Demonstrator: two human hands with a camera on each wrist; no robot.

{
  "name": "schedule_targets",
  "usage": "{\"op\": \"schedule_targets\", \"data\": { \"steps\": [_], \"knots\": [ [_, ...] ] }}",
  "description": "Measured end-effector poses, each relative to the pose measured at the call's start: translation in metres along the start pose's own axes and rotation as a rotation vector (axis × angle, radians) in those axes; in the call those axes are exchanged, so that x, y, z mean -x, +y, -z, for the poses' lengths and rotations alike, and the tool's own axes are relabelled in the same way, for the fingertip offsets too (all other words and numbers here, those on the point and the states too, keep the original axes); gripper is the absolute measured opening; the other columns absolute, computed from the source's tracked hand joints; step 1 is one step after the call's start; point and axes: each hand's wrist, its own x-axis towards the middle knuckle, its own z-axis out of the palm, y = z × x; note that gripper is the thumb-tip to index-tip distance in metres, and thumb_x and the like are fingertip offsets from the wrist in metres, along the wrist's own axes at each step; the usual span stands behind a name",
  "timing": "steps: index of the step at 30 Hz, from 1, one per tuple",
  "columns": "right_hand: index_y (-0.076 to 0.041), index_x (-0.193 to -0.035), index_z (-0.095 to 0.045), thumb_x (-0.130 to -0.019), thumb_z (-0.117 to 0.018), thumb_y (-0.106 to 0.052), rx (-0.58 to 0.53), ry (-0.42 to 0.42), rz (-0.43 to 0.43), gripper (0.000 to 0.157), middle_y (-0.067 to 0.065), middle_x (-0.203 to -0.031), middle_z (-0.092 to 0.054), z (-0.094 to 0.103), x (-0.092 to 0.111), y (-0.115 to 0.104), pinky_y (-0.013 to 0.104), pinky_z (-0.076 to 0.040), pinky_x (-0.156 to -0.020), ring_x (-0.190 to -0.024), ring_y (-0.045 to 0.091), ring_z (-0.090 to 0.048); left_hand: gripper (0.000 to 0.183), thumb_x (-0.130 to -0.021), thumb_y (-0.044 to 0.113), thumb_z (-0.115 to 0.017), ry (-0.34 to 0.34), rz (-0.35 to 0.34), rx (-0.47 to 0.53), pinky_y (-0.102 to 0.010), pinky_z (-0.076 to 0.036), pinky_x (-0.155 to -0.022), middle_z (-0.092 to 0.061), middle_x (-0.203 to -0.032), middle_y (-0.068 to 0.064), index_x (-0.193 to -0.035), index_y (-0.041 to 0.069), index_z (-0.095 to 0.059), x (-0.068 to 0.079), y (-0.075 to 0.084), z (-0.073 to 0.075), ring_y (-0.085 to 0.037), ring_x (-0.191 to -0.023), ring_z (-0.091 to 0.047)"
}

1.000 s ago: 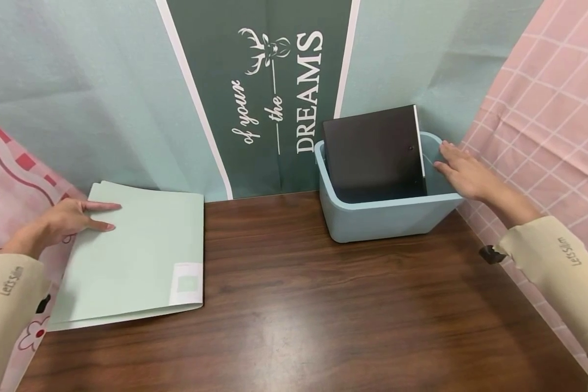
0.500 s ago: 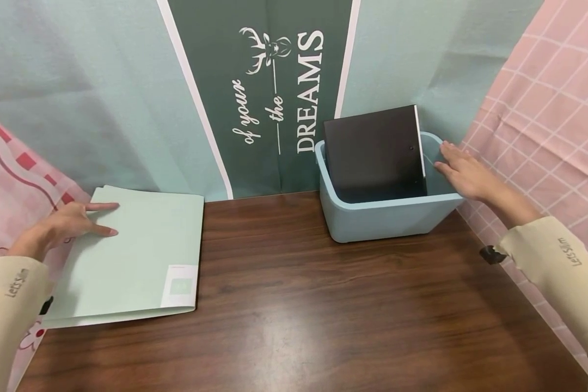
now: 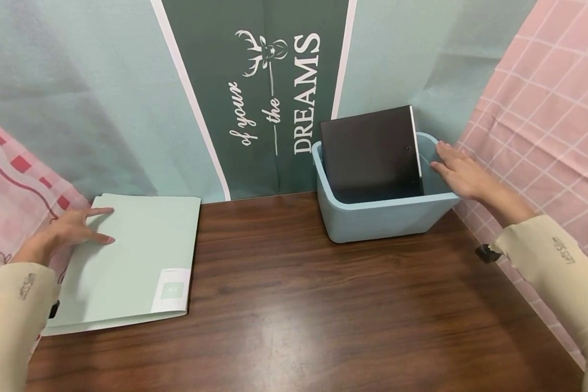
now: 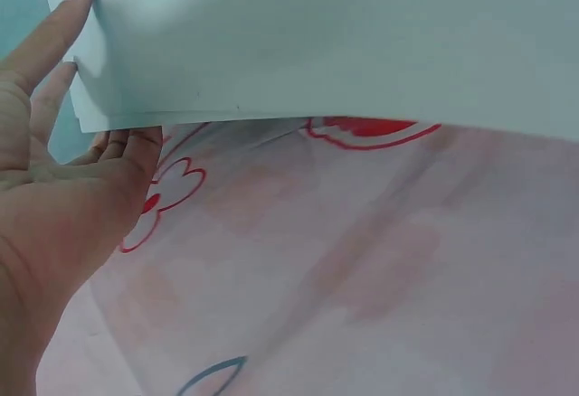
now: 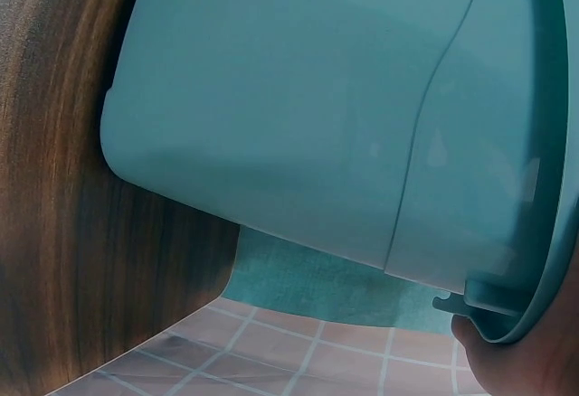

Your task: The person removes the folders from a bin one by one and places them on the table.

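Note:
A pale green folder point(image 3: 132, 256) with a white label at its near right corner lies at the left of the table. My left hand point(image 3: 71, 227) grips its left edge, thumb and index finger on top. In the left wrist view, other fingers of the left hand point(image 4: 72, 179) go under the folder point(image 4: 317, 43). On the right stands a light blue plastic bin point(image 3: 387, 219), holding a tilted black flat item point(image 3: 372, 155) with a white edge. My right hand point(image 3: 463, 173) rests on the bin's right rim with extended fingers. The right wrist view mostly shows the bin's outer side point(image 5: 298, 125).
A brown wooden table point(image 3: 294, 294) spans between the folder and the bin. Behind it hangs a grey-green cloth point(image 3: 279, 174) with white lettering. Pink cloth bounds both sides, the flowered one point(image 3: 10, 185) at left and the checked one point(image 3: 534, 109) at right.
The folder has slid slightly left and nearer, turning a little, with my left hand on it. My right hand stays on the bin's rim. The head view has shifted slightly.

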Motion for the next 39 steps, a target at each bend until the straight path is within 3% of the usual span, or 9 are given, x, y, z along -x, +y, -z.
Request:
{"op": "schedule_targets", "data": {
  "steps": [8, 14, 19, 26, 30, 35, 39],
  "knots": [
    [0.014, -0.162, -0.007, -0.116, -0.027, -0.033, 0.007, 0.008, 0.002, 0.069, 0.036, -0.169, -0.004, -0.001, -0.001, 0.001, 0.062, 0.000, -0.129, -0.158, 0.054, -0.005, 0.117, -0.083, 0.051, -0.087, -0.019, -0.003, -0.036, -0.089, -0.006, -0.107, -0.002, -0.157, -0.052, -0.163, -0.004, -0.022, -0.006, -0.016, -0.009, -0.075, -0.140, -0.010],
    [0.016, -0.162, -0.008, -0.116, -0.027, -0.033, 0.004, 0.006, 0.002, 0.068, 0.037, -0.169, -0.005, -0.001, 0.001, 0.004, 0.061, 0.000, -0.129, -0.158, 0.055, -0.005, 0.118, -0.083, 0.050, -0.087, -0.006, -0.008, -0.101, -0.086, -0.021, -0.105, -0.005, -0.156, -0.054, -0.163, -0.004, -0.020, -0.002, -0.010, -0.010, -0.074, -0.137, -0.016],
    [0.015, -0.162, -0.008, -0.117, -0.028, -0.032, 0.000, -0.003, 0.013, 0.068, 0.036, -0.169, -0.004, -0.001, 0.000, 0.005, 0.061, 0.001, -0.129, -0.158, 0.054, -0.005, 0.118, -0.083, 0.051, -0.087, 0.003, 0.003, -0.140, -0.085, -0.024, -0.103, -0.009, -0.152, -0.056, -0.163, -0.004, -0.021, 0.002, -0.010, -0.015, -0.075, -0.134, -0.021],
    [0.017, -0.161, -0.010, -0.116, -0.028, -0.032, 0.004, 0.011, 0.030, 0.069, 0.037, -0.169, -0.006, 0.002, -0.003, 0.005, 0.062, -0.001, -0.129, -0.158, 0.054, -0.007, 0.118, -0.083, 0.050, -0.087, 0.032, 0.026, -0.083, -0.085, -0.025, -0.103, -0.011, -0.152, -0.056, -0.163, -0.006, -0.020, 0.004, -0.017, -0.023, -0.073, -0.132, -0.024],
    [0.017, -0.161, -0.010, -0.116, -0.028, -0.032, 0.009, 0.013, 0.031, 0.069, 0.038, -0.168, -0.007, 0.003, -0.004, 0.006, 0.062, -0.001, -0.129, -0.158, 0.055, -0.007, 0.114, -0.085, 0.044, -0.087, 0.054, 0.005, -0.072, -0.083, -0.029, -0.103, -0.012, -0.152, -0.056, -0.162, -0.008, -0.020, 0.003, -0.016, -0.028, -0.070, -0.130, -0.028],
    [0.016, -0.161, -0.009, -0.117, -0.027, -0.033, 0.007, 0.013, 0.027, 0.069, 0.037, -0.169, -0.005, 0.002, -0.003, 0.006, 0.061, 0.000, -0.129, -0.158, 0.055, -0.006, 0.111, -0.087, 0.036, -0.087, 0.060, -0.007, -0.061, -0.083, -0.027, -0.106, -0.003, -0.159, -0.050, -0.160, -0.011, -0.018, 0.004, -0.014, -0.035, -0.072, -0.136, -0.022],
    [0.016, -0.161, -0.009, -0.117, -0.028, -0.032, 0.002, 0.015, 0.028, 0.068, 0.037, -0.169, -0.005, 0.000, -0.004, 0.007, 0.061, 0.000, -0.129, -0.158, 0.055, -0.006, 0.119, -0.084, 0.043, -0.089, 0.061, 0.009, -0.067, -0.082, -0.031, -0.104, -0.011, -0.156, -0.052, -0.161, -0.011, -0.016, 0.003, -0.018, -0.040, -0.069, -0.131, -0.030]
  ]
}}
